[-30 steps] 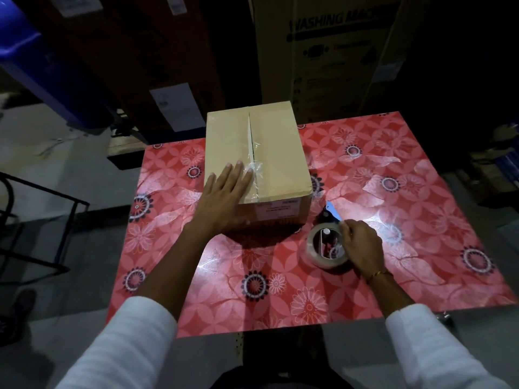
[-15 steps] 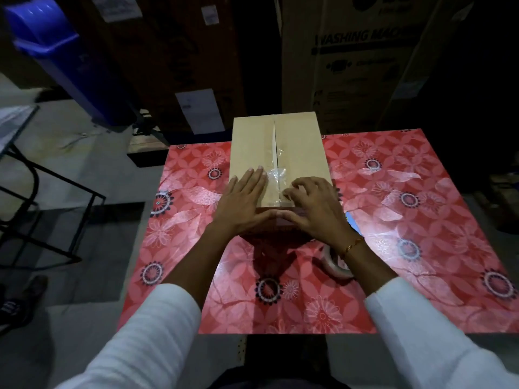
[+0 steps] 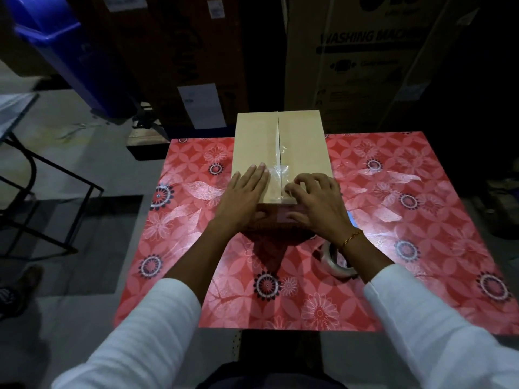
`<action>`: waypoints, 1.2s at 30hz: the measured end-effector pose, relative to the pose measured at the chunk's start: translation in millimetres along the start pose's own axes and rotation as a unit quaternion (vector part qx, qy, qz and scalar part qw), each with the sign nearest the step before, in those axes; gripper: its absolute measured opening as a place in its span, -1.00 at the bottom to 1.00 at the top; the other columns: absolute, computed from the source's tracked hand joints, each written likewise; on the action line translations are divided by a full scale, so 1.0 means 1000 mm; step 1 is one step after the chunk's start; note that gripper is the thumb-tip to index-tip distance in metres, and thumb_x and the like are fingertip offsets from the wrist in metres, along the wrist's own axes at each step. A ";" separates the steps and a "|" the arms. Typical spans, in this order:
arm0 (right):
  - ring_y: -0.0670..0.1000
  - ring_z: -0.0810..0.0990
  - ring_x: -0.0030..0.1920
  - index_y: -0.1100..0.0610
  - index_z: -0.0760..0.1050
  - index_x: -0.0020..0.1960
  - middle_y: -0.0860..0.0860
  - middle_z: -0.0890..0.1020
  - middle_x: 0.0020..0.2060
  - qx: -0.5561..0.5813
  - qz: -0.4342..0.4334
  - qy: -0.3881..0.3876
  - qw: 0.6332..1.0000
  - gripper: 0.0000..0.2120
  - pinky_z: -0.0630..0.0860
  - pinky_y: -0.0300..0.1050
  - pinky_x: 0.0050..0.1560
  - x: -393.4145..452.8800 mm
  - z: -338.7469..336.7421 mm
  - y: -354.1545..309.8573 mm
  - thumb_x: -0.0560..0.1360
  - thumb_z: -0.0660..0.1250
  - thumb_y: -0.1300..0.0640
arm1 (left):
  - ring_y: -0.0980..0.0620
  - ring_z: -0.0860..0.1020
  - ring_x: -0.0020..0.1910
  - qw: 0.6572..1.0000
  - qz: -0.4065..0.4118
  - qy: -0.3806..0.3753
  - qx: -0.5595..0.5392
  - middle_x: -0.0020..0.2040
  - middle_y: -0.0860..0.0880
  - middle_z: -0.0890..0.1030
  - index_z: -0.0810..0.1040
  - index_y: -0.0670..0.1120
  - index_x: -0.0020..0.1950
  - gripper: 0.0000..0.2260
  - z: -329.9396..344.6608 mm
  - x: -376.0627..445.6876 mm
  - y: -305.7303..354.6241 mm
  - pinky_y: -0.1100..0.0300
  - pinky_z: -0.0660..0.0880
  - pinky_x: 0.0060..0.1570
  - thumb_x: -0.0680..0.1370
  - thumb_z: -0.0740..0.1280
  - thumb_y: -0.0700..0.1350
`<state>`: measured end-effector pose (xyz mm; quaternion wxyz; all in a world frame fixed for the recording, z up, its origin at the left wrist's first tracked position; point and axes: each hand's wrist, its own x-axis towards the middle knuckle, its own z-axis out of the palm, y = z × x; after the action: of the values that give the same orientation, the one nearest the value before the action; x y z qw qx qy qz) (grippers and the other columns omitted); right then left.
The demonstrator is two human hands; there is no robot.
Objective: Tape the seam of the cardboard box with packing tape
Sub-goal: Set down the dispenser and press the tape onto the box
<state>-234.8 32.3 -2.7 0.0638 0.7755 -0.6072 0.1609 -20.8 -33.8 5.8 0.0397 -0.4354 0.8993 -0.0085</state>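
Observation:
A tan cardboard box (image 3: 300, 141) stands at the far middle of the red floral table (image 3: 421, 209), its centre seam (image 3: 278, 141) running away from me. Clear tape (image 3: 278, 172) lies crinkled over the near part of the seam. My left hand (image 3: 243, 197) rests flat on the box's near left top, fingers together. My right hand (image 3: 317, 203) presses curled fingertips on the tape at the near right edge, thumb on the front face. The roll of clear packing tape (image 3: 335, 261) lies on the table under my right wrist, partly hidden.
A large washing-machine carton (image 3: 365, 57) and dark boxes stand behind the table. A blue bin (image 3: 64, 49) leans at the far left, above a black metal frame (image 3: 42, 192) on the floor. Something blue (image 3: 352, 219) lies on the table, mostly hidden by my right hand.
My right hand left the tape roll on the table and came up onto the box's near edge, fingers on the tape. My left hand stayed flat on the box.

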 end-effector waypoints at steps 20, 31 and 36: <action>0.17 0.45 0.16 -0.01 0.59 0.24 -0.01 0.58 0.18 0.088 -0.020 -0.009 0.996 -0.62 0.35 0.04 0.07 0.006 0.001 0.015 0.50 0.36 -0.17 | -0.07 -0.03 0.64 0.998 -0.030 0.034 -0.043 0.66 -0.07 -0.01 0.02 -0.12 0.64 -0.13 0.005 0.002 0.005 -0.12 -0.04 0.57 0.51 -0.08 0.44; 0.18 0.47 0.16 0.03 0.52 0.13 0.04 0.55 0.14 0.019 0.050 0.024 0.998 -0.48 0.42 0.11 0.18 0.005 0.006 -0.015 0.36 0.45 -0.30 | -0.09 -0.12 0.64 0.999 -0.012 0.022 -0.020 0.66 -0.08 -0.11 -0.10 -0.12 0.64 -0.14 0.009 -0.001 0.002 -0.14 -0.09 0.57 0.56 0.22 0.31; 0.18 0.46 0.15 0.02 0.50 0.14 0.02 0.55 0.13 -0.005 0.037 0.021 0.999 -0.53 0.40 0.08 0.14 0.006 0.008 -0.012 0.40 0.43 -0.26 | -0.10 -0.08 0.64 1.000 -0.017 0.014 -0.002 0.67 -0.09 -0.08 -0.08 -0.12 0.64 -0.16 0.012 0.001 0.001 -0.16 -0.02 0.57 0.57 0.22 0.29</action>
<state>-220.6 27.4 -7.6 0.0746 0.7483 -0.6350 0.1767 -21.4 -33.6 -6.2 0.0263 -0.4501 0.8925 -0.0137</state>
